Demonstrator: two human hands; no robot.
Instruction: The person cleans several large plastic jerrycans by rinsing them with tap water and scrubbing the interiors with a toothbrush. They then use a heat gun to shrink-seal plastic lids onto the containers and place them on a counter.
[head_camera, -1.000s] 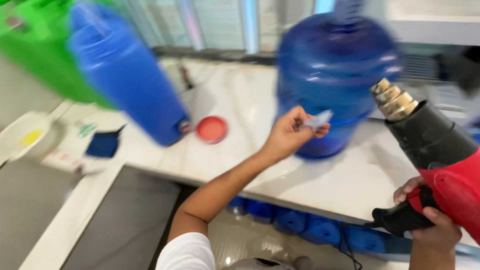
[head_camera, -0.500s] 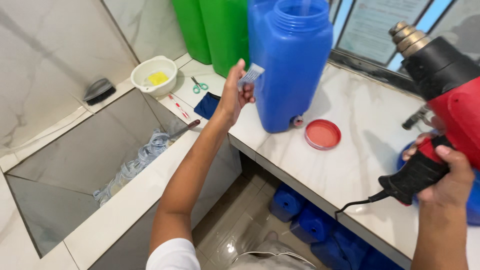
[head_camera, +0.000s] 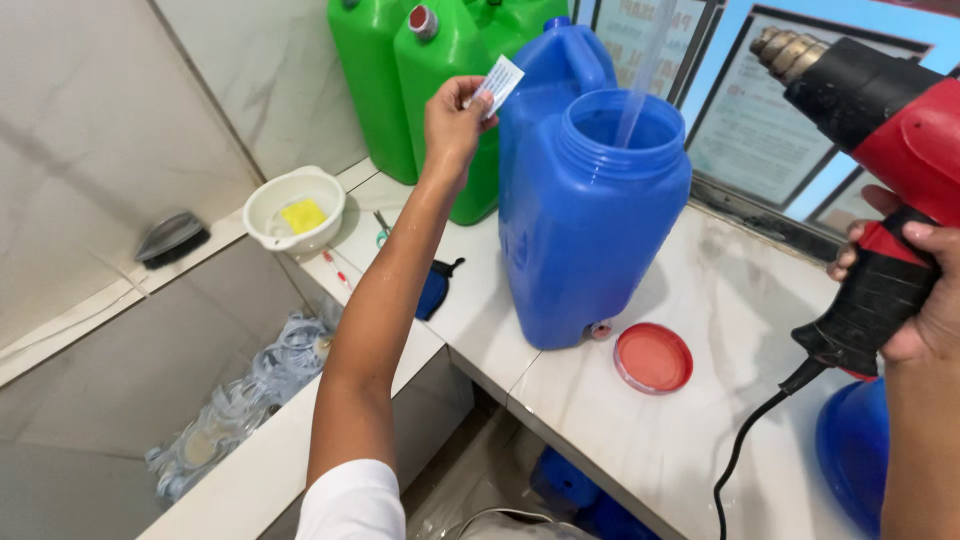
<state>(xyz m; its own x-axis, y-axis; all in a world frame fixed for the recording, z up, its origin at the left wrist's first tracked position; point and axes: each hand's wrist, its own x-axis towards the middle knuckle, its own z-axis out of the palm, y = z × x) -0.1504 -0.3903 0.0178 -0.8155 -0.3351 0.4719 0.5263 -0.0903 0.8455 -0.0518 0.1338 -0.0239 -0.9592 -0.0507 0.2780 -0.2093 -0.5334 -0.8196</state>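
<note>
Centrally, an open blue jug (head_camera: 585, 230) stands on the counter (head_camera: 700, 420) with a thin stream of water falling into its mouth; green jugs (head_camera: 420, 90) stand behind. Right hand (head_camera: 915, 290) clenches a red heat gun (head_camera: 880, 150). Beside the jug lies a red lid (head_camera: 653, 357); left hand (head_camera: 452, 120) pinches a small white label (head_camera: 498, 84) above it.

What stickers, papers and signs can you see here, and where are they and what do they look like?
Small label: pinched in the left hand, raised beside the blue jug; white rectangle with blue print.
Framed sign: behind the counter, top right; pale sheet with a blue border, partly hidden by the heat gun in the right hand.
</note>
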